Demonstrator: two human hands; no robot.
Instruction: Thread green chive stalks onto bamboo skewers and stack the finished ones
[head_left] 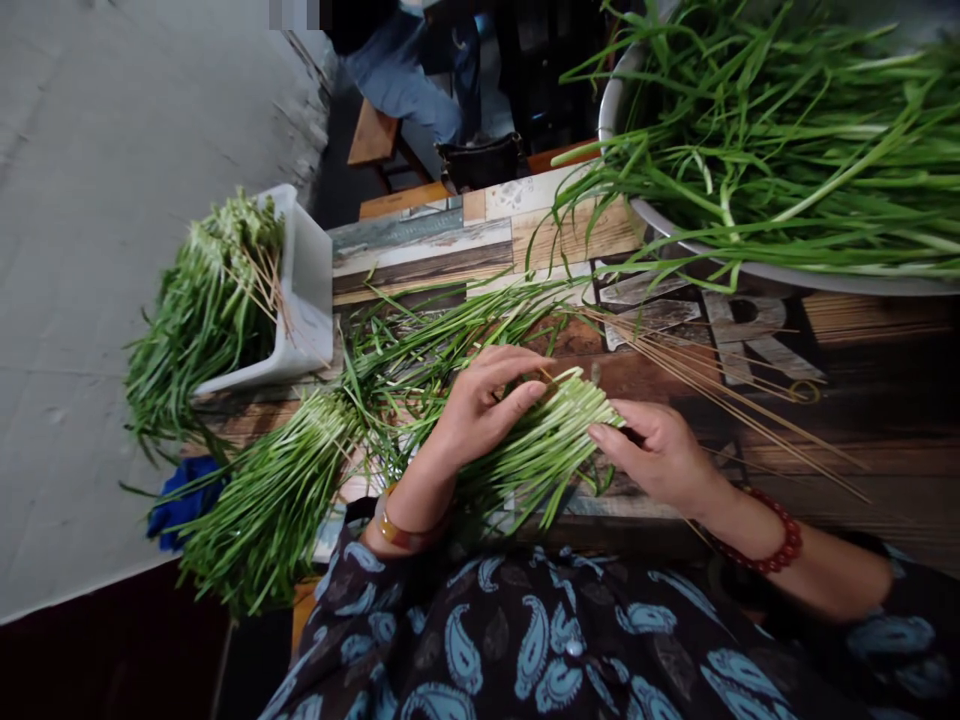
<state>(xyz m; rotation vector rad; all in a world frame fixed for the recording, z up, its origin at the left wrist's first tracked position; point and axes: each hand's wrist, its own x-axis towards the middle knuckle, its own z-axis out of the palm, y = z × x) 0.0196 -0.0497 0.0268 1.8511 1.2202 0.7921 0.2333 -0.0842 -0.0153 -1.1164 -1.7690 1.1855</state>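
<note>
Between my hands lies a row of garlic chives, their pale cut ends lined up toward the upper right and green leaves trailing to the lower left. My left hand is closed over the row's left side, thumb and fingers by the pale ends. At the right edge of the row, my right hand pinches the chives between thumb and fingers. A thin stick tip shows by my left fingertips; how it runs through the chives is hidden. Loose chives lie just behind, and a finished-looking bunch spreads to the left.
Bamboo skewers fan out on the patterned wooden table at right. A large metal basin heaped with chives stands at back right. A white plastic bin at left holds skewered chives, near a blue cloth. A seated person's jeans show beyond.
</note>
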